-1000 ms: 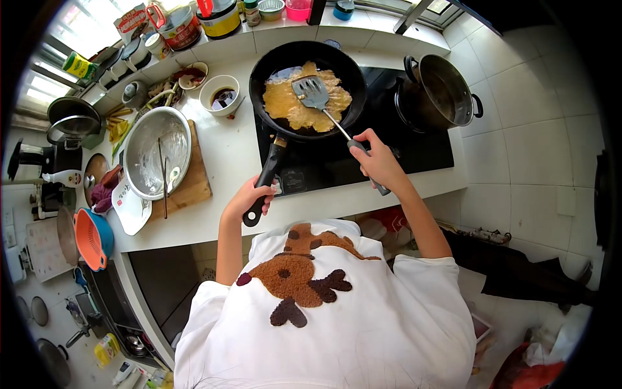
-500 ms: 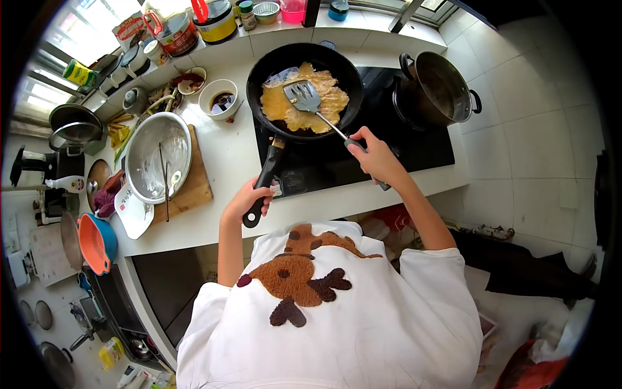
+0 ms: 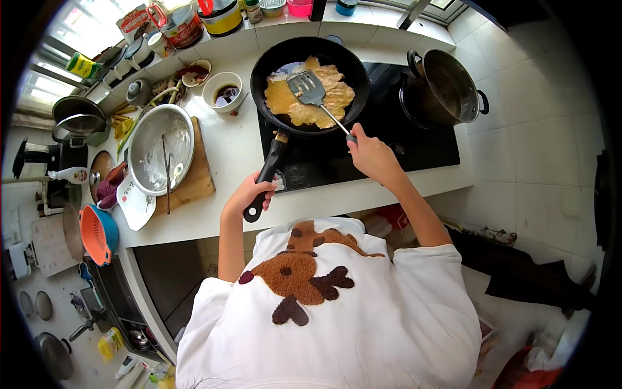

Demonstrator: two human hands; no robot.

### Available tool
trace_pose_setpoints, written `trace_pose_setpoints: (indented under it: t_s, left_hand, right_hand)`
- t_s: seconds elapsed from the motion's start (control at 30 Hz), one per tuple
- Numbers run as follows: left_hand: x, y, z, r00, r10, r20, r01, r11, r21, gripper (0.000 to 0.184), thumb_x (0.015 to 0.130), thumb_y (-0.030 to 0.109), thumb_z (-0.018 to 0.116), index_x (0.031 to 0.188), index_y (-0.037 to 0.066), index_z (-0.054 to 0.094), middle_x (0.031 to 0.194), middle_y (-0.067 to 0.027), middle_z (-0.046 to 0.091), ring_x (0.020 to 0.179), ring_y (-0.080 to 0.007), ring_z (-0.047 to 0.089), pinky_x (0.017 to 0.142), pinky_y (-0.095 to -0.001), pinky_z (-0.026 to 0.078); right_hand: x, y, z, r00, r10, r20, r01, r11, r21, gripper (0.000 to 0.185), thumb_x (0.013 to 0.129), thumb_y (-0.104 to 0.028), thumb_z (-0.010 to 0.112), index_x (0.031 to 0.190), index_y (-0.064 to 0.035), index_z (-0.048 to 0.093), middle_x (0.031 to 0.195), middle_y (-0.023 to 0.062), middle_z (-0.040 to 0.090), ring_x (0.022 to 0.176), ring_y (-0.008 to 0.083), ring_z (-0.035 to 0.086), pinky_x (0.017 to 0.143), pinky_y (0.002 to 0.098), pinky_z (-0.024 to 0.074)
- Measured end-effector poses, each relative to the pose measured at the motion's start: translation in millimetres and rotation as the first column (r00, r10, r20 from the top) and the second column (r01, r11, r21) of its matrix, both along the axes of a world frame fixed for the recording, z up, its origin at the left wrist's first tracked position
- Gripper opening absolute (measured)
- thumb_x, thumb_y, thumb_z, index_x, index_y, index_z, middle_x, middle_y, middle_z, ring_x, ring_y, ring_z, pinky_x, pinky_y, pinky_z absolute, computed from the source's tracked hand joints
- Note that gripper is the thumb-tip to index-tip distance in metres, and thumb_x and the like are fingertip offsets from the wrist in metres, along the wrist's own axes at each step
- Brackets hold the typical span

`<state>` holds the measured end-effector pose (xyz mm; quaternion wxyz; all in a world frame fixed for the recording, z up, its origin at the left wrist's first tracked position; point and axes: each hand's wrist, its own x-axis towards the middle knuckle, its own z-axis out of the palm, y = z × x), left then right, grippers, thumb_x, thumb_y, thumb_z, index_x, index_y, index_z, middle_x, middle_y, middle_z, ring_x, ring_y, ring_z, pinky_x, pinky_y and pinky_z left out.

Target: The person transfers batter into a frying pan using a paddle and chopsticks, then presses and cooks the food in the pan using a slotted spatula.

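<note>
My left hand [image 3: 251, 196] is wrapped round the black handle of a frying pan [image 3: 272, 123] on the dark cooktop [image 3: 414, 159]. In the pan lies a flat, ragged, yellow-brown sheet of food, perhaps egg or pancake [image 3: 335, 97]. My right hand [image 3: 376, 159] is closed on the handle of a slotted spatula [image 3: 308, 88]. The spatula's grey blade rests over the middle of the food; whether it presses down on it I cannot tell. Most of the spatula's grip is hidden by my fingers.
A deep two-handled pot [image 3: 447, 87] stands right of the pan. On the left are a bowl of dark liquid [image 3: 222, 93], a metal basin [image 3: 152, 146] with chopsticks, and a wooden board [image 3: 201, 175]. Jars and tubs [image 3: 176, 27] line the back ledge.
The camera view has shifted slightly. My right hand now grips the spatula with its fingers more curled over the handle, and the blade has shifted a little on the food. My left hand keeps its hold.
</note>
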<state>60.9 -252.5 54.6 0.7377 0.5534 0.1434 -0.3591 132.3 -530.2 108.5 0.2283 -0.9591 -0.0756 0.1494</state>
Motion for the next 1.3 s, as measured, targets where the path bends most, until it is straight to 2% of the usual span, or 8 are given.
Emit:
trace_pose_setpoints:
  t_s: [0.1,0.13,0.17,0.27,0.87,1.03,1.07,1.3]
  left_hand:
    - [0,-1,-1,1.000,-0.005,0.003,0.005,1.000,-0.010,0.028,0.073,0.010,0.058,0.097,0.002,0.045,0.057,-0.0022,0.045,0.044,-0.0116,0.046,0.042,-0.0260,0.042]
    - [1,0,-2,1.000,-0.009,0.004,0.009,1.000,-0.009,0.028,0.073,0.010,0.058,0.097,0.002,0.045,0.057,-0.0023,0.045,0.044,-0.0117,0.046,0.042,-0.0261,0.041]
    - [2,1,-2,1.000,-0.001,0.007,0.001,1.000,-0.009,0.028,0.073,0.010,0.058,0.097,0.002,0.045,0.057,-0.0023,0.045,0.044,-0.0117,0.046,0.042,-0.0261,0.041]
    - [-1,-2,-2,1.000,0.006,0.003,-0.006,1.000,-0.024,0.028,0.073,0.010,0.058,0.097,0.002,0.045,0.057,-0.0025,0.045,0.043,-0.0118,0.046,0.042,-0.0260,0.041]
    - [0,0,-3,1.000,0.010,0.003,-0.010,1.000,-0.024,0.029,0.073,0.010,0.058,0.097,0.001,0.045,0.057,-0.0020,0.045,0.042,-0.0113,0.046,0.041,-0.0253,0.042]
    - [-1,-1,-4,1.000,0.013,0.014,-0.012,1.000,-0.026,0.027,0.073,0.010,0.057,0.096,0.001,0.045,0.057,-0.0019,0.045,0.041,-0.0111,0.046,0.041,-0.0251,0.042]
    - [-1,-1,-5,1.000,0.016,0.013,-0.015,0.999,-0.028,0.027,0.073,0.010,0.057,0.096,0.001,0.045,0.057,-0.0019,0.045,0.041,-0.0111,0.046,0.041,-0.0251,0.042]
    - [-2,-4,-2,1.000,0.023,0.013,-0.022,0.999,-0.028,0.025,0.073,0.009,0.057,0.095,0.002,0.045,0.057,-0.0019,0.045,0.041,-0.0112,0.046,0.040,-0.0249,0.041]
  right_hand:
    - [10,-14,23,0.999,0.036,-0.015,-0.037,0.999,-0.031,0.022,0.089,-0.025,0.047,0.103,-0.0082,0.043,0.067,0.0141,0.061,0.058,0.0322,0.060,0.056,0.0423,0.0466]
    - [9,-4,59,0.961,-0.096,-0.259,0.097,0.995,-0.008,0.022,0.089,-0.025,0.047,0.104,-0.0092,0.043,0.067,0.0145,0.061,0.058,0.0321,0.060,0.059,0.0426,0.0466]
    - [7,-5,56,0.963,-0.088,-0.256,0.089,0.996,-0.008,0.022,0.089,-0.025,0.047,0.104,-0.0092,0.043,0.067,0.0145,0.061,0.058,0.0321,0.060,0.059,0.0426,0.0466]
    - [-5,-6,42,0.999,0.024,0.048,-0.026,0.999,0.042,0.024,0.088,-0.026,0.048,0.105,-0.0088,0.045,0.068,0.0128,0.062,0.062,0.0320,0.061,0.059,0.0398,0.0474]
    - [-3,9,0,0.955,0.249,0.159,-0.219,0.958,-0.184,0.020,0.089,-0.022,0.045,0.099,-0.0052,0.042,0.057,0.0135,0.059,0.052,0.0338,0.059,0.048,0.0462,0.0468]
    - [2,-2,23,0.999,0.035,-0.015,-0.035,0.999,0.005,0.027,0.090,-0.027,0.045,0.107,-0.0065,0.043,0.067,0.0143,0.062,0.067,0.0340,0.062,0.060,0.0436,0.0475]
    - [0,-2,32,0.994,-0.058,-0.093,0.065,0.996,0.068,0.030,0.092,-0.030,0.043,0.113,-0.0093,0.044,0.060,0.0088,0.056,0.046,0.0225,0.054,0.039,0.0352,0.0396]
    - [-3,-23,27,0.990,-0.136,0.037,0.134,0.990,0.042,0.032,0.089,-0.028,0.047,0.114,-0.0084,0.041,0.062,0.0098,0.056,0.047,0.0190,0.054,0.038,0.0315,0.0414]
